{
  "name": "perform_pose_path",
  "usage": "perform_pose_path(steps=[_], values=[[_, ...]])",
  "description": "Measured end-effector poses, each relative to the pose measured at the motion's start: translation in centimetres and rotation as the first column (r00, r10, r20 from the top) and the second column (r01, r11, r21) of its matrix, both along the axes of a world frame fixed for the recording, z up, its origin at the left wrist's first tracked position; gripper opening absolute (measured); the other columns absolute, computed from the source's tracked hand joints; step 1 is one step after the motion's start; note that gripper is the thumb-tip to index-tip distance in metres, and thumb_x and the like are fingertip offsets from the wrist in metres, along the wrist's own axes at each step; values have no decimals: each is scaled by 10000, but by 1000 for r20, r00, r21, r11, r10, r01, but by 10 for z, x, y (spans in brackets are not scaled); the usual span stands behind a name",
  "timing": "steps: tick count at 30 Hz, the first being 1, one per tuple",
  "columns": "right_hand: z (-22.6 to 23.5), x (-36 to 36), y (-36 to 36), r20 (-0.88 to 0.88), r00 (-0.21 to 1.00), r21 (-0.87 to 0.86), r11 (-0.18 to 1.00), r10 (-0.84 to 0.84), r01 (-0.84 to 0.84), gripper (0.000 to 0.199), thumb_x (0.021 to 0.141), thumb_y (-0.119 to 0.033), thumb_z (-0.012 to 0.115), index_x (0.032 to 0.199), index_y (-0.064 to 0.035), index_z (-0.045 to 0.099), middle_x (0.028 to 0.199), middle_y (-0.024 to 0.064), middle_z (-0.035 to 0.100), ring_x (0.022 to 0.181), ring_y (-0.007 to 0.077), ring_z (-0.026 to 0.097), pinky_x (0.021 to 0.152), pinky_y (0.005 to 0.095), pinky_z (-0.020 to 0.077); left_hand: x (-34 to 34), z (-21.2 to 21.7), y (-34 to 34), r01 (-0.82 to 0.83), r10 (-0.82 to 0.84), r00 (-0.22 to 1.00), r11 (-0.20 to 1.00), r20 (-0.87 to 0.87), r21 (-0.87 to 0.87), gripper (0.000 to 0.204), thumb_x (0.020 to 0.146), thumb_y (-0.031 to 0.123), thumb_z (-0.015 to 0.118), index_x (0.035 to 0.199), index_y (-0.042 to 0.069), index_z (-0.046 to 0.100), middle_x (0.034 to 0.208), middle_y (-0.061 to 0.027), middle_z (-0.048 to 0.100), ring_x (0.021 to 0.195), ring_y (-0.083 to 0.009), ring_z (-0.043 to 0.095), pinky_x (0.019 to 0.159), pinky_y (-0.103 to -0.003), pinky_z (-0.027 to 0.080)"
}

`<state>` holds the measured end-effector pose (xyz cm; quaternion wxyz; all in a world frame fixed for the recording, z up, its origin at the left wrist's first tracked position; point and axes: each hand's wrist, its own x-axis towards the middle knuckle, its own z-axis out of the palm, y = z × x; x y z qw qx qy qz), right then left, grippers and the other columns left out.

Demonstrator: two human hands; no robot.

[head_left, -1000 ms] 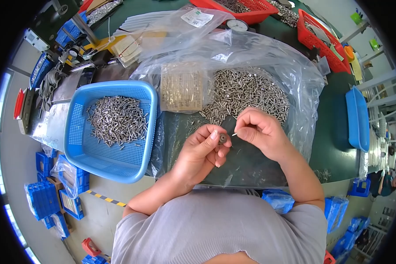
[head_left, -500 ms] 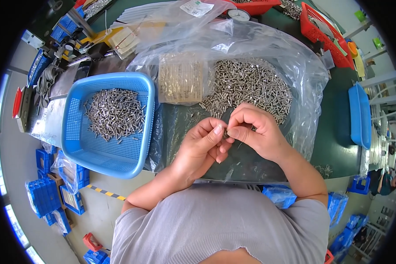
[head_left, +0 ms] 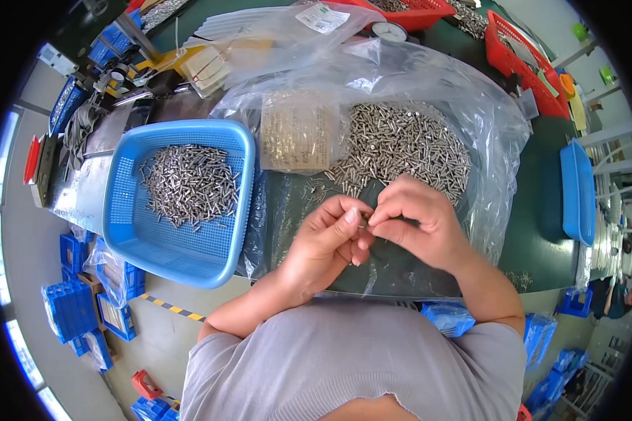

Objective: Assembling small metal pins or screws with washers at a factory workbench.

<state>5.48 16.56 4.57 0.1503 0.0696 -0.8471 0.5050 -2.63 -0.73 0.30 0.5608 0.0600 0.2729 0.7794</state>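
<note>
Right of blue mesh basket (head_left: 190, 263), keep left hand (head_left: 324, 237) steady, pinching your small metal part (head_left: 363, 222); right hand's (head_left: 422, 223) hold, can't tell.

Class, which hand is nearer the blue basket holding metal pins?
Left: the left hand is to the right of the blue basket; the right hand is farther right.

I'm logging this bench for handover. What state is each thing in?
Left hand: pinching a small metal part, mostly hidden
Right hand: pinched beside it; contents hidden
Blue basket: upright, partly filled with pins
Pin pile: heaped loosely
Clear plastic: crumpled, spread out
Red baskets: loaded
</note>
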Motion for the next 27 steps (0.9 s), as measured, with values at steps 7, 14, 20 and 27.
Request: perform_pose_path(steps=[7, 14, 20, 27], values=[[-2, 1, 34, 97, 957, 317, 920, -274, 231, 117, 731, -66, 699, 830, -56, 637, 781, 65, 573, 752, 238, 568, 671, 341, 462, 1, 6, 3, -61, 60, 998, 997, -26, -40, 202, 945, 219, 538, 1059, 53, 552, 974, -85, 566, 766, -122, 502, 611, -235, 416], [-10, -1, 27, 45, 984, 497, 858, -170, 126, 123, 684, -81, 706, 782, -78, 634, 797, 49, 557, 807, 253, 553, 710, 371, 451, 1, 5, 2, -45, 45, 999, 998, -15, -32, 194, 942, 213, 543, 1052, 53, 550, 965, -84, 561, 747, -119, 492, 603, -236, 405], [-14, -2, 22, 31, 982, 584, 801, -186, 134, 115, 690, -78, 689, 755, -80, 594, 787, 41, 551, 801, 244, 556, 700, 370, 445, 0, 4, 0, -23, 23, 1000, 1000, 18, -9, 168, 942, 188, 546, 1039, 51, 542, 947, -77, 581, 745, -114, 514, 626, -260, 449], [-14, -6, 20, 23, 984, 456, 878, -175, 146, 116, 710, -69, 668, 745, -57, 558, 759, 61, 565, 763, 272, 562, 675, 395, 441, 0, 5, 0, -18, 18, 1000, 1000, 10, -13, 159, 942, 188, 547, 1028, 55, 536, 943, -76, 581, 736, -112, 514, 627, -262, 446]])
